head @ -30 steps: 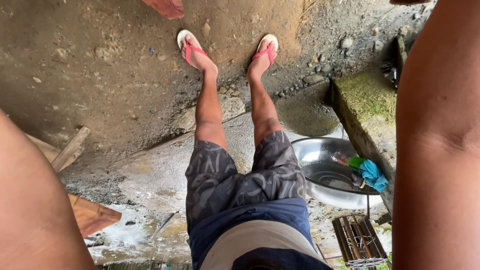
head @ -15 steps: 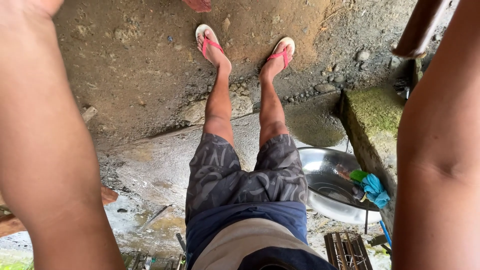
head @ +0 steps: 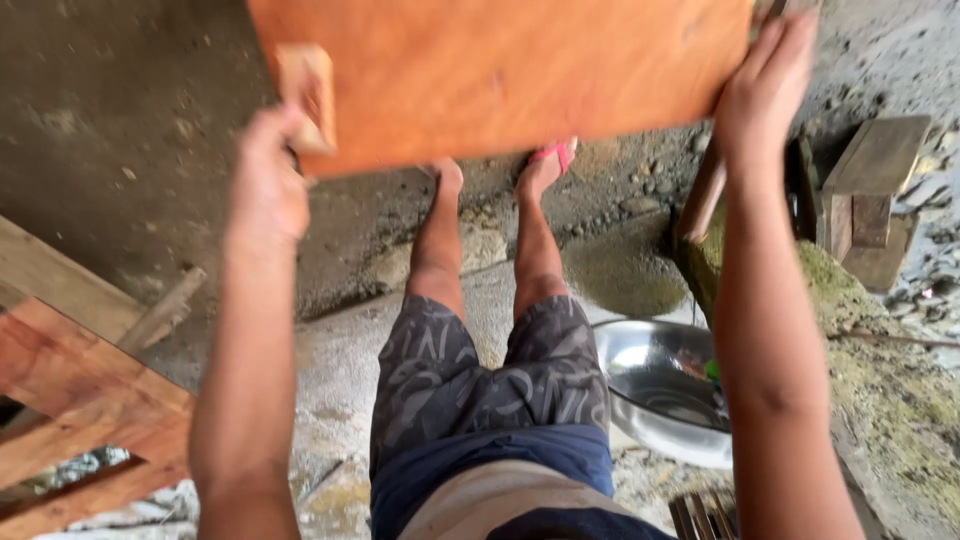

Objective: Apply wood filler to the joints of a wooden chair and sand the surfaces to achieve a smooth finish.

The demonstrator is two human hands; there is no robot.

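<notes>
Rough, damp concrete ground (head: 130, 150) with scattered pebbles is seen from above, under open daylight. At the left edge, reddish wooden slats (head: 70, 400) are laid at an angle. An orange-brown wooden board (head: 500, 70), flat and smooth-faced, is held up across the top of the view, with a small pale wooden block (head: 308, 95) fixed near its left corner. The left hand (head: 268, 180) is raised on an outstretched arm, its grip closed on the board's lower left corner. The right hand (head: 765, 85) is raised likewise, fingers extended along the board's right edge, its grip closed on that edge. Between the arms, patterned grey shorts (head: 490, 375) and pink sandals (head: 555, 155) are visible. To the right, a shiny metal basin (head: 650, 385) rests beside a mossy concrete ledge (head: 880, 390), with weathered wooden blocks (head: 875, 190) beyond.
</notes>
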